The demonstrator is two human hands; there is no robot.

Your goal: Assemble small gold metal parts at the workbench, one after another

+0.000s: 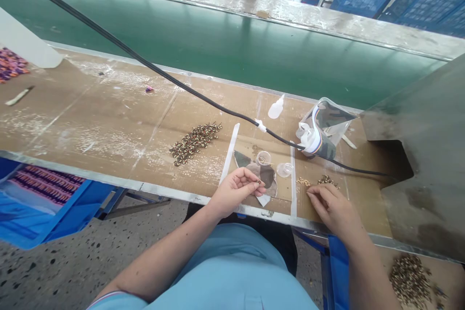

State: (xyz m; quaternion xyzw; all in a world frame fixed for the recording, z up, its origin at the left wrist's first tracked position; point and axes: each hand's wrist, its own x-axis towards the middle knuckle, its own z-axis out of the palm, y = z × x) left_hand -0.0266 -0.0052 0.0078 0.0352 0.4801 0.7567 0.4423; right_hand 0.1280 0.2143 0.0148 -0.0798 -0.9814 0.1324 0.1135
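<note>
My left hand point(240, 190) pinches a small dark piece point(258, 182) between thumb and forefinger, over a stained cloth point(268, 175). To its right, my right hand point(332, 208) has its fingertips together at a little group of beige bits point(302, 181); whatever they hold is too small to make out. Just above that hand lies a small heap of dark and gold pieces point(328, 180). Two small clear cups, one on the cloth point(263, 158) and one beside it point(284, 170), stand beyond my hands. A larger pile of similar pieces point(195, 143) is on the cardboard at left.
A white squeeze bottle point(276, 107) and an open bag point(319, 128) lie farther back. A black cable point(160, 71) crosses above the cardboard. A metal housing point(425, 155) bounds the right side; a green belt point(218, 48) runs behind. Blue trays point(47, 223) are below left.
</note>
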